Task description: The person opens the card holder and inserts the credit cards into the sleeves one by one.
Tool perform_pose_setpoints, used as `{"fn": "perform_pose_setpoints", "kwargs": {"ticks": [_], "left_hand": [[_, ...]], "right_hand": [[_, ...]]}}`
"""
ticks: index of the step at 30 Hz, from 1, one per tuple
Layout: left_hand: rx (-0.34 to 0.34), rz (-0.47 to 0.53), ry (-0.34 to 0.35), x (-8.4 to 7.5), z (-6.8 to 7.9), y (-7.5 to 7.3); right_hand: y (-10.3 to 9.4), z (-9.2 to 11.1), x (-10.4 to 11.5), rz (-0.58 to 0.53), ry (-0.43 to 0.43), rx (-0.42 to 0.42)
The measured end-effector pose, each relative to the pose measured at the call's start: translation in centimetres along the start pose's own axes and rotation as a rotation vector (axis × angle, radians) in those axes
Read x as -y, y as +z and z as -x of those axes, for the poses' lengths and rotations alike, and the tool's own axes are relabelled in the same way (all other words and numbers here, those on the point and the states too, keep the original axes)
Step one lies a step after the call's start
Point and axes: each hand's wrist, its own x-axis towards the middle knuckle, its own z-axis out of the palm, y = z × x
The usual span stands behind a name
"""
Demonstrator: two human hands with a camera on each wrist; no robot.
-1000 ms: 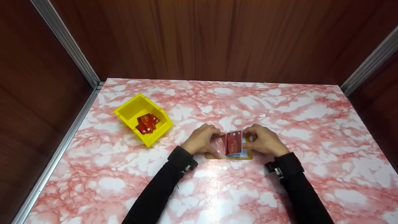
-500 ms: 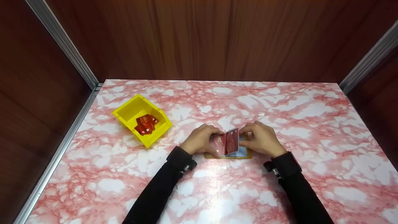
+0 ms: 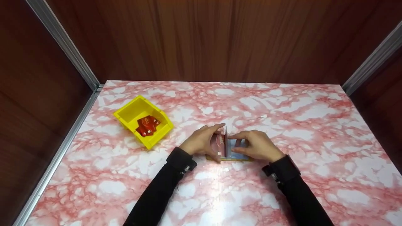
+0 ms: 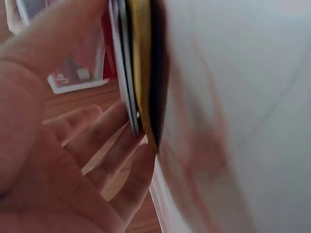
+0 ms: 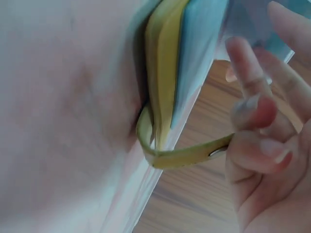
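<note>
A yellow-covered card holder lies spread on the table, with clear sleeve pages inside. My left hand holds its left side, thumb at the near edge and fingers at the far edge. A red card shows through the sleeve there. One page stands almost upright in the middle, seen edge-on from the head. The index fingertip of my right hand is right at that page, over the bluish right-hand sleeves. A yellow strap with a metal snap sticks out near my curled lower fingers.
At the left stands a yellow bin with several red cards inside. The pink-and-white marbled table ends at a brown wood panel at the back. Metal rails run along the sides.
The page with a red card has swung up and leftward, from leaning right to upright. My right hand has moved left with it, and my left index finger has straightened toward it.
</note>
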Motion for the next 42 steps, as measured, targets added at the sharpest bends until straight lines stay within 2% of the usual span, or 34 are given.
{"fn": "perform_pose_setpoints", "kwargs": {"ticks": [6,11,14,20,22,30,42], "left_hand": [[0.073,0.056,0.037,0.5,0.3,-0.8],[0.102,0.024,0.07,0.7,0.5,-1.2],[0.099,-0.012,0.084,0.6,0.5,-1.2],[0.092,-0.022,0.053,0.5,0.5,-1.0],[0.092,-0.022,0.046,0.6,0.5,-1.0],[0.084,-0.034,0.06,0.7,0.5,-1.0],[0.086,-0.056,0.046,0.5,0.5,-1.0]], "right_hand": [[0.6,0.0,0.2,0.023,-0.033,0.085],[0.9,-0.1,0.2,0.049,-0.028,0.133],[0.9,0.0,0.2,0.044,-0.017,0.133],[0.6,0.1,-0.1,0.037,0.003,0.105],[0.4,0.1,-0.2,0.033,0.019,0.109],[-0.8,0.5,-0.7,0.051,0.167,0.142],[-1.7,0.8,-1.7,-0.004,0.252,0.191]]}}
